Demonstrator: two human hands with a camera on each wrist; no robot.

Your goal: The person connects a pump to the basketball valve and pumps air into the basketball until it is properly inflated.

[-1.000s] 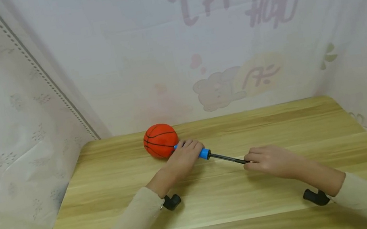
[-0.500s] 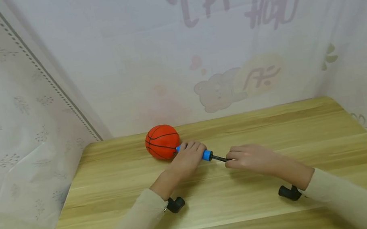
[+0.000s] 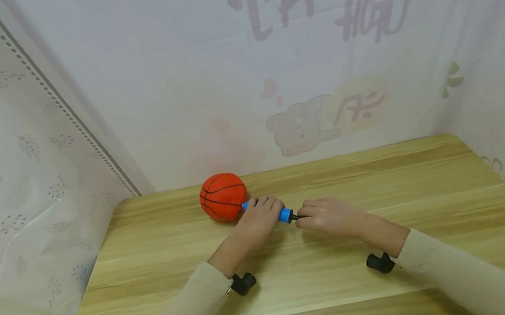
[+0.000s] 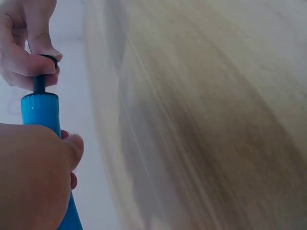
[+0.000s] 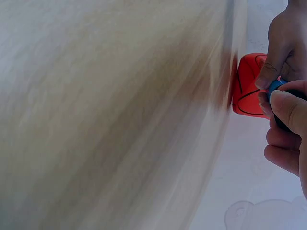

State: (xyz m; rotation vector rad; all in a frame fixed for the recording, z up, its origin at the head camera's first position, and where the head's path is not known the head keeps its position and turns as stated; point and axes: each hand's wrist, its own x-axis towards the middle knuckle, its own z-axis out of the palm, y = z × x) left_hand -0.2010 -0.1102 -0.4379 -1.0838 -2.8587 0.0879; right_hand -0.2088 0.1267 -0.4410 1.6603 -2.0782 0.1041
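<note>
- Just right of the red toy basketball (image 3: pixel 223 197), the blue hand pump (image 3: pixel 286 214) slants toward the near side, its blue front end at the ball's lower right; whether it is fixed into the ball cannot be told.
- Nearer the basketball, the left hand (image 3: pixel 257 218) is wrapped round the pump's barrel, fingers curled over it with no visible slack; hand and ball sit about where they did half a second ago.
- Farther right of the basketball, the right hand (image 3: pixel 326 217) pinches the black handle (image 4: pixel 54 60) between thumb and fingers, its grip closed around the end.
- The change lies in that right hand: it has come in toward the basketball, and the long stretch of black rod (image 4: pixel 39 84) seen a second ago is now a short stub outside the barrel.
- That reads as a push stroke close to its end, with little travel left; the steady ball and barrel suggest the left hand's hold is doing its job.
- Beneath the basketball, the wood-grain table (image 3: pixel 334 278) shows at the rear edge.
</note>
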